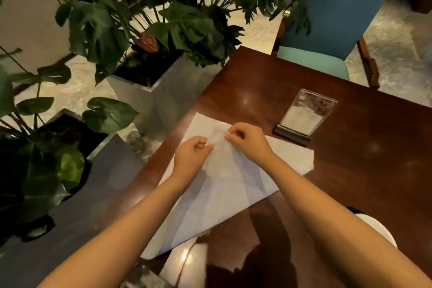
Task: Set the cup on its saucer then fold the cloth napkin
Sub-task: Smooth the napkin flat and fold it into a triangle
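Observation:
A white cloth napkin [224,184] lies spread on the dark wooden table [362,170], reaching from the table's left edge toward the middle. My left hand [190,155] pinches a fold of the napkin near its far part. My right hand [249,139] pinches the cloth right beside it, fingertips almost meeting the left hand's. A white rounded object [378,229], partly hidden behind my right forearm, sits at the right; I cannot tell whether it is the cup or the saucer.
A clear acrylic sign holder [304,117] on a dark base stands just beyond the napkin. A teal chair [334,18] is at the table's far side. Large potted plants in grey planters [149,91] stand on the left, close to the table's edge.

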`<state>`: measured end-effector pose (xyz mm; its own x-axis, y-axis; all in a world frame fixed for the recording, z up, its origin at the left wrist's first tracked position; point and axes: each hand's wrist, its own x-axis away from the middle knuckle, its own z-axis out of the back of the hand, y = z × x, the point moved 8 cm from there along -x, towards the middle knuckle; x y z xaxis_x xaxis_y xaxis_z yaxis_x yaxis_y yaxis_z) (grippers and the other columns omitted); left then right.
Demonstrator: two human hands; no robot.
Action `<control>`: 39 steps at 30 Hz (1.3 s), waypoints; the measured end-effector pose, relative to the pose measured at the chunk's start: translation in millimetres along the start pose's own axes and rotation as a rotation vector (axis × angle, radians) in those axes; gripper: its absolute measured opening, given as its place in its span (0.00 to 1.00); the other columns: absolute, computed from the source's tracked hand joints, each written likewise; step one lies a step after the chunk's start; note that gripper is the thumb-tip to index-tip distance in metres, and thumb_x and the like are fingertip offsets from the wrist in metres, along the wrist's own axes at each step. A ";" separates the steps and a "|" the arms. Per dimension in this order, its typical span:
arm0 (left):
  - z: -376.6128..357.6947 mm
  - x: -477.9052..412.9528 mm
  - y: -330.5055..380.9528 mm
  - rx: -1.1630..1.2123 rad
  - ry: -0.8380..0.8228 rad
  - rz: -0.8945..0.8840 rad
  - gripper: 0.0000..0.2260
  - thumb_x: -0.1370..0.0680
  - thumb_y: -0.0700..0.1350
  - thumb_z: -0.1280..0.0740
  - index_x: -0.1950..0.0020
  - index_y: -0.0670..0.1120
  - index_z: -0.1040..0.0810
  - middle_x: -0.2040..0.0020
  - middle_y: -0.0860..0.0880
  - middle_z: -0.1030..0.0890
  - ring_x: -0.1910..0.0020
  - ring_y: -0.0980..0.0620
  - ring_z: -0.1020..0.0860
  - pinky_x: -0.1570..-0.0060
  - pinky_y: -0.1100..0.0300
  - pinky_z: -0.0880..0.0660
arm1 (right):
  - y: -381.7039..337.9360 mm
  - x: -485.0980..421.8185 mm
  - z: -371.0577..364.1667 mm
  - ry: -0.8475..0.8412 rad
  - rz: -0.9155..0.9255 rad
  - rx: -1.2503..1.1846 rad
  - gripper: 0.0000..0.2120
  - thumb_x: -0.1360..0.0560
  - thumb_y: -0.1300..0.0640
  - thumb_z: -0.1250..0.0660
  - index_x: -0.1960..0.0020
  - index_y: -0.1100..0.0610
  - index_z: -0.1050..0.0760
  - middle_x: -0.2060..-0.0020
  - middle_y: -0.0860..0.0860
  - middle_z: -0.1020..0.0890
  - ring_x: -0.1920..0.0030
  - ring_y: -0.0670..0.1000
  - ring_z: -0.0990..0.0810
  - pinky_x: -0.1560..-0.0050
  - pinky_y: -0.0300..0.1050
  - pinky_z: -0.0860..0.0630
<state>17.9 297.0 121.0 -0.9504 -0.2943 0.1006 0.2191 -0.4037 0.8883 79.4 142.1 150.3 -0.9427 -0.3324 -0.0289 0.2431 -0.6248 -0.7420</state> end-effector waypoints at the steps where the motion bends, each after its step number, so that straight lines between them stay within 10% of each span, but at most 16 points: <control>1: 4.0 -13.8 -3.3 0.007 0.014 0.020 0.05 0.28 0.43 0.29 0.57 0.41 0.19 0.61 0.44 0.18 0.58 0.43 0.21 0.53 0.52 0.24 | -1.1 -14.1 -2.9 0.007 -0.007 -0.006 0.05 0.27 0.59 0.31 0.56 0.60 0.19 0.62 0.50 0.20 0.62 0.46 0.26 0.64 0.26 0.35; 22: -19.6 -177.5 -98.5 -0.237 -0.057 0.182 0.05 0.28 0.40 0.35 0.62 0.41 0.21 0.65 0.46 0.21 0.65 0.48 0.25 0.62 0.50 0.25 | 75.8 -155.3 -119.1 0.028 -0.312 0.288 0.06 0.24 0.58 0.37 0.56 0.57 0.22 0.52 0.55 0.22 0.50 0.56 0.27 0.49 0.52 0.27; 33: -39.6 -208.8 -91.2 -0.364 -0.178 -0.010 0.14 0.26 0.43 0.32 0.41 0.48 0.23 0.47 0.47 0.24 0.49 0.48 0.24 0.50 0.55 0.27 | 80.6 -163.8 -120.7 -0.063 -0.371 0.284 0.04 0.23 0.58 0.38 0.54 0.54 0.24 0.49 0.54 0.22 0.46 0.56 0.29 0.48 0.49 0.33; 39: -52.8 -216.3 -70.8 -0.244 -0.353 -0.112 0.02 0.28 0.41 0.31 0.58 0.47 0.23 0.64 0.53 0.24 0.66 0.55 0.28 0.63 0.61 0.33 | 84.3 -145.7 -106.2 -0.047 -0.353 0.151 0.05 0.24 0.54 0.36 0.58 0.53 0.31 0.60 0.52 0.24 0.54 0.56 0.26 0.58 0.47 0.35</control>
<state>219.6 343.5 12.7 -0.9792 0.0596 0.1938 0.1155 -0.6216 0.7748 212.9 212.9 20.9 -0.9637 -0.1087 0.2440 -0.0598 -0.8025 -0.5936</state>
